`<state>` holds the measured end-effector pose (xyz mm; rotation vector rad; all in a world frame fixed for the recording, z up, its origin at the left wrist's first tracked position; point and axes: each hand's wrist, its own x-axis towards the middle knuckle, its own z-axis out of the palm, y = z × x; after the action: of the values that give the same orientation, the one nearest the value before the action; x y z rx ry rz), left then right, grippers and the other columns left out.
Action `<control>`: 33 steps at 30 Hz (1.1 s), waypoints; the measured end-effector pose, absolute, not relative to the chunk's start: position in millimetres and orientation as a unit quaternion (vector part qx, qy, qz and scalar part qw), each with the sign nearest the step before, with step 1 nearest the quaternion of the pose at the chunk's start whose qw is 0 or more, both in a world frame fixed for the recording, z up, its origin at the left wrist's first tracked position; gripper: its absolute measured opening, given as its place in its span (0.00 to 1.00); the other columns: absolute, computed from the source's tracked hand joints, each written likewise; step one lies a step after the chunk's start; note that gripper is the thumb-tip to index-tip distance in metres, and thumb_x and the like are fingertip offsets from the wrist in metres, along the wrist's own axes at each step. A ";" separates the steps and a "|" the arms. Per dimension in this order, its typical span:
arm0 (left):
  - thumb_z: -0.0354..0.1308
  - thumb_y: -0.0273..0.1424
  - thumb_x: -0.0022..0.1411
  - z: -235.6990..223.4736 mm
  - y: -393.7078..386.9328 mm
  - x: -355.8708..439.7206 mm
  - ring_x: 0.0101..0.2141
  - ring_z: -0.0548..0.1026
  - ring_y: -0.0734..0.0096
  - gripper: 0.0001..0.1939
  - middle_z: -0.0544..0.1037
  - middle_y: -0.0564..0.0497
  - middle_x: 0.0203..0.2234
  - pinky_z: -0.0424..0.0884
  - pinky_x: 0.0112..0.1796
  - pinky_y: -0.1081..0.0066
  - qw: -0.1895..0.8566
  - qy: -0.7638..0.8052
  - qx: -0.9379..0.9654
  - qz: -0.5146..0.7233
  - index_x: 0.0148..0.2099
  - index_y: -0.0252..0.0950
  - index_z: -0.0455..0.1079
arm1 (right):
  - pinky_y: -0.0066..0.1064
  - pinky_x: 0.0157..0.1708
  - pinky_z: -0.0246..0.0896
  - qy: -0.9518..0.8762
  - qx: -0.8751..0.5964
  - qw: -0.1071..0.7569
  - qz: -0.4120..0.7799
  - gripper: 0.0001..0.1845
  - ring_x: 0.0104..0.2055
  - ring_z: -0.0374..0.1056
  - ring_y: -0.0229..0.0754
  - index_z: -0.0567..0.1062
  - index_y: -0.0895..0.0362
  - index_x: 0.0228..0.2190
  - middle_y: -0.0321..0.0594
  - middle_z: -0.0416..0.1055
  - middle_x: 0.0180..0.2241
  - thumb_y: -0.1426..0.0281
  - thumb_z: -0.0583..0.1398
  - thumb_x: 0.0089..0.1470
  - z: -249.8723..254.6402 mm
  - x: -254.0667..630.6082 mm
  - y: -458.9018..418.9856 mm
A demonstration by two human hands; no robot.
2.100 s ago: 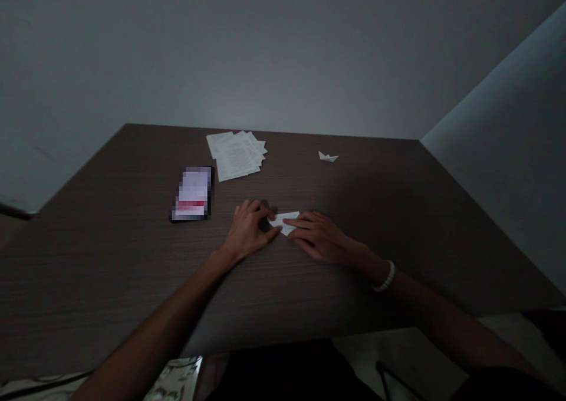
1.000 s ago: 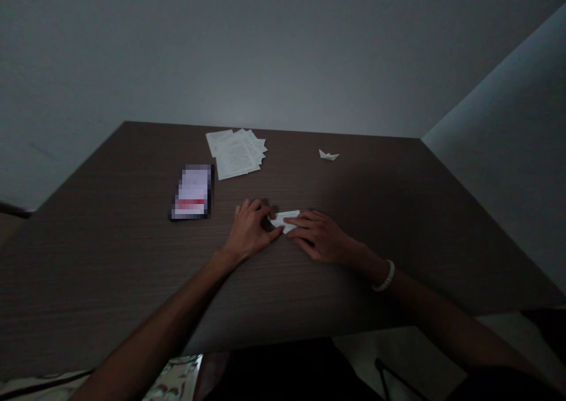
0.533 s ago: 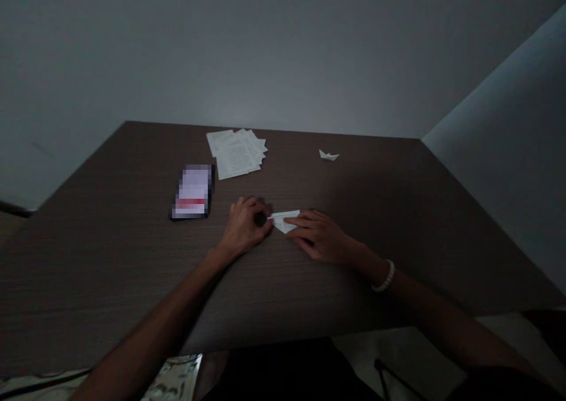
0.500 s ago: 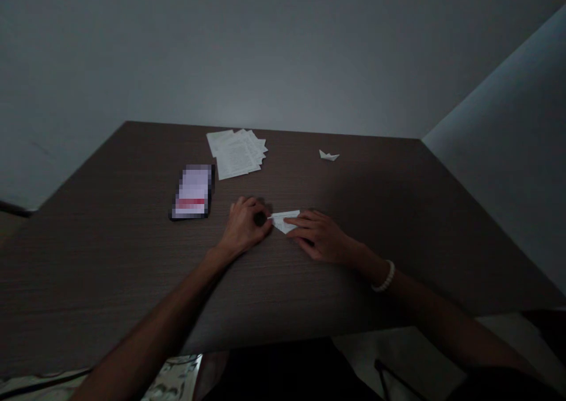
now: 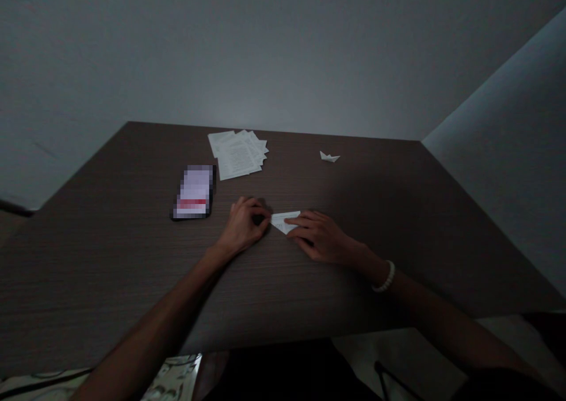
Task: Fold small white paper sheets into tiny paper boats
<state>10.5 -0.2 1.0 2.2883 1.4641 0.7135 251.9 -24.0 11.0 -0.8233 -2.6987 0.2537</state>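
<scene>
One phone (image 5: 193, 192) lies on the left of the bench (image 5: 110, 253), then some fanned printed sheets (image 5: 239, 158) farther back. Left hand (image 5: 241, 227) has its fingers pinched on the left corner of a folded paper (image 5: 279, 219), mid-bench. Right hand (image 5: 321, 237) covers the other end, can't tell if gripping. Paper boat (image 5: 329, 158): far side, right of centre.

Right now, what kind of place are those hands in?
It looks like an indoor room, maybe a study corner at home, though I can't be sure. A brown table seems to stand against a grey wall, with printed papers fanned out on it.
</scene>
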 end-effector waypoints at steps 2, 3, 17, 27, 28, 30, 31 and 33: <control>0.58 0.29 0.57 1.5 0.5 10.7 0.41 0.68 0.59 0.07 0.77 0.48 0.35 0.62 0.45 0.57 0.170 0.515 0.803 0.248 0.33 0.39 0.78 | 0.42 0.51 0.59 -0.942 -0.288 0.143 0.094 0.10 0.52 0.63 0.47 0.77 0.56 0.41 0.44 0.70 0.53 0.73 0.57 0.58 14.3 250.8 -23.5; 0.58 0.29 0.57 1.7 0.7 10.7 0.41 0.68 0.59 0.07 0.77 0.48 0.35 0.63 0.45 0.57 0.171 0.516 0.802 0.246 0.33 0.39 0.78 | 0.42 0.51 0.59 -0.943 -0.289 0.137 0.095 0.10 0.52 0.63 0.47 0.76 0.56 0.41 0.45 0.70 0.53 0.73 0.57 0.58 15.9 250.2 -23.4; 0.57 0.29 0.56 -2.2 1.5 8.7 0.40 0.68 0.59 0.08 0.77 0.48 0.35 0.63 0.44 0.56 0.163 0.504 0.809 0.255 0.34 0.40 0.79 | 0.42 0.48 0.56 -0.945 -0.298 0.091 0.097 0.21 0.49 0.60 0.49 0.71 0.57 0.51 0.48 0.66 0.48 0.72 0.57 0.55 26.7 237.9 -20.4; 0.55 0.27 0.56 -2.8 1.9 7.0 0.41 0.68 0.60 0.12 0.76 0.49 0.35 0.63 0.44 0.58 0.165 0.498 0.814 0.248 0.37 0.40 0.80 | 0.41 0.48 0.57 -0.943 -0.315 0.073 0.083 0.23 0.48 0.59 0.49 0.70 0.57 0.51 0.49 0.63 0.47 0.71 0.58 0.52 28.8 230.4 -19.0; 0.54 0.27 0.56 -2.5 1.8 7.1 0.41 0.68 0.60 0.12 0.76 0.49 0.35 0.63 0.44 0.58 0.167 0.498 0.814 0.247 0.37 0.40 0.80 | 0.41 0.48 0.57 -0.942 -0.317 0.072 0.082 0.23 0.48 0.59 0.49 0.70 0.56 0.52 0.48 0.63 0.47 0.70 0.58 0.52 29.2 229.8 -18.8; 0.54 0.27 0.56 -1.9 1.7 7.0 0.41 0.68 0.60 0.12 0.76 0.49 0.35 0.63 0.44 0.58 0.170 0.497 0.814 0.247 0.37 0.40 0.80 | 0.41 0.47 0.57 -0.942 -0.319 0.068 0.081 0.23 0.48 0.60 0.50 0.70 0.56 0.52 0.48 0.63 0.47 0.70 0.58 0.52 30.0 228.9 -18.5; 0.54 0.27 0.56 -1.7 1.6 6.8 0.41 0.68 0.60 0.12 0.76 0.49 0.35 0.63 0.44 0.58 0.171 0.495 0.815 0.249 0.37 0.40 0.80 | 0.41 0.47 0.57 -0.942 -0.319 0.066 0.080 0.24 0.48 0.60 0.50 0.70 0.56 0.52 0.48 0.63 0.47 0.70 0.58 0.52 30.4 228.6 -18.5; 0.54 0.27 0.57 -1.7 1.7 6.5 0.41 0.68 0.59 0.12 0.76 0.48 0.35 0.63 0.44 0.58 0.170 0.492 0.816 0.251 0.37 0.40 0.80 | 0.41 0.47 0.58 -0.943 -0.318 0.063 0.078 0.24 0.48 0.60 0.50 0.69 0.56 0.52 0.48 0.64 0.47 0.70 0.58 0.52 31.0 228.0 -18.5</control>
<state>6.5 1.7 -1.7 2.3185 1.3994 0.7132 228.0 -18.5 31.0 -0.9601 -2.8492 0.2367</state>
